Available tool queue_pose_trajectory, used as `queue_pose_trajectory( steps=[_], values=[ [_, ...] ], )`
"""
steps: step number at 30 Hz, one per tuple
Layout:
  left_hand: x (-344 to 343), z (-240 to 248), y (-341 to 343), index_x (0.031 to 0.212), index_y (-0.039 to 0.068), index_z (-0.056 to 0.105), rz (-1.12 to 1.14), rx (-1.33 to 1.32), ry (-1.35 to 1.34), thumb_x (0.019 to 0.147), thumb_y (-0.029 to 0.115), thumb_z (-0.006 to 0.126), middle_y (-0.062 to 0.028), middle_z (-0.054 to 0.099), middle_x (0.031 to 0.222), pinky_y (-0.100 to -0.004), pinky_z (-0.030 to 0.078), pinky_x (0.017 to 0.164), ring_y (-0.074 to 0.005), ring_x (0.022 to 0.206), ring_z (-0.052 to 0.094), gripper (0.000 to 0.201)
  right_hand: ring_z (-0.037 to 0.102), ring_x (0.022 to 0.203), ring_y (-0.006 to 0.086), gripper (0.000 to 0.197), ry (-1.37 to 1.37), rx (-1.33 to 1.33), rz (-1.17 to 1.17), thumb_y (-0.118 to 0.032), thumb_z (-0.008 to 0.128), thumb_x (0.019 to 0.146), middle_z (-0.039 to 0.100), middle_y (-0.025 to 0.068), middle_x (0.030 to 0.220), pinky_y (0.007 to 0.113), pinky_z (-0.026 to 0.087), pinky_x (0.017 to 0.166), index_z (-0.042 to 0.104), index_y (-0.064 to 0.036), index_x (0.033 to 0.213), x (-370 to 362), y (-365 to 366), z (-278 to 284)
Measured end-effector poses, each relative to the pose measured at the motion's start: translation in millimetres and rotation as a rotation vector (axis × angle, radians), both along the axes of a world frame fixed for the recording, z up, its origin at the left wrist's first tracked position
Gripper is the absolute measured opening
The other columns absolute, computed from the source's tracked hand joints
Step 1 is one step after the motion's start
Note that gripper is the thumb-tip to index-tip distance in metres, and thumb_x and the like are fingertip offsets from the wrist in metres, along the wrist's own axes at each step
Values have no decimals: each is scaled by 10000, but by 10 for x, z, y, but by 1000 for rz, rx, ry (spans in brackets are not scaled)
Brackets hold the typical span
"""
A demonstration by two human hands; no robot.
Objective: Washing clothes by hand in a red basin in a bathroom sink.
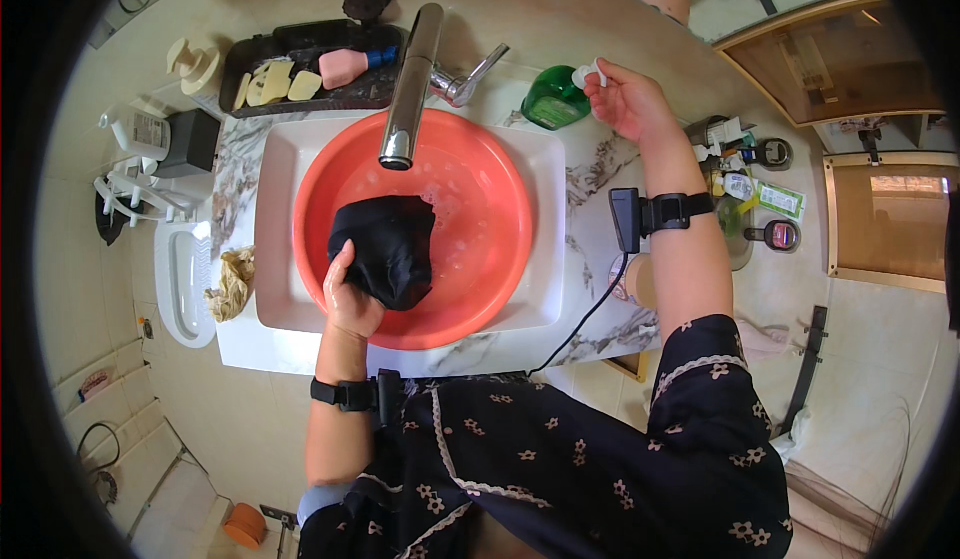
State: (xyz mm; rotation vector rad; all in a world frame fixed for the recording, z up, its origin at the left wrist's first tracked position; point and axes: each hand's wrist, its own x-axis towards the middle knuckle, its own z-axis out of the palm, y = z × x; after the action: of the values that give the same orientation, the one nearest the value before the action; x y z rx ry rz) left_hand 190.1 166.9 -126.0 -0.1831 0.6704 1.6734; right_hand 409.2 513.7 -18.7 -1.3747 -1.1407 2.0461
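Observation:
My left hand [352, 294] is closed on the edge of a bunched black cloth [390, 249], its kind not clear from the folds. The cloth hangs over an orange-red basin [512, 259] of sudsy water, which stands inside the white sink [275, 229]. To the right of the faucet, my right hand [628, 104] has its fingers curled at the white pump head of a green soap bottle [556, 99]. The bottle leans on the marble counter. The chrome faucet [408, 99] reaches out above the basin's far part.
A black tray [290, 109] behind the sink holds soap pieces and a pink bottle [343, 67]. A crumpled beige cloth [232, 284] lies at the counter's left edge. A cup [637, 281] and a black cable [585, 324] are on the right. Wooden-framed cabinet doors [890, 224] stand further right.

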Motion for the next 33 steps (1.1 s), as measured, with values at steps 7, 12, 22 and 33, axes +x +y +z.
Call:
queue_pose_trajectory(
  steps=[7, 12, 22, 33],
  values=[
    [147, 21, 47, 1321, 36, 382, -42, 217, -186, 879, 465, 487, -137, 475, 1296, -444, 346, 1030, -303, 1196, 456, 625, 536, 475, 113, 300, 12, -50, -56, -311, 605, 857, 579, 32, 624, 207, 464, 421, 579, -34, 742, -32, -7, -138],
    [178, -12, 45, 1320, 31, 372, -97, 118, -66, 888, 415, 506, -132, 482, 1290, -444, 369, 1003, -309, 1158, 485, 594, 530, 479, 114, 343, 20, -107, 15, -364, 605, 849, 583, 39, 620, 203, 440, 410, 582, -47, 720, 114, -8, -220],
    [314, 172, 122, 1339, 45, 355, -41, 258, -356, 930, 417, 397, -140, 424, 1346, -431, 295, 1056, -292, 1240, 408, 555, 535, 1060, 364, 442, 19, 897, 482, -318, 376, 948, 578, 230, 1096, 445, 394, 949, 540, 54, 1122, -1006, -2286, -577],
    [136, -120, -61, 1248, 32, 465, 177, 155, -311, 910, 400, 456, -136, 557, 1199, -463, 400, 961, -307, 1095, 529, 500, 510, 1150, 296, 517, 138, 1014, 821, -61, 677, 754, 533, 217, 1203, 369, 409, 965, 492, 0, 1233, -418, -2631, -1017]
  ],
)
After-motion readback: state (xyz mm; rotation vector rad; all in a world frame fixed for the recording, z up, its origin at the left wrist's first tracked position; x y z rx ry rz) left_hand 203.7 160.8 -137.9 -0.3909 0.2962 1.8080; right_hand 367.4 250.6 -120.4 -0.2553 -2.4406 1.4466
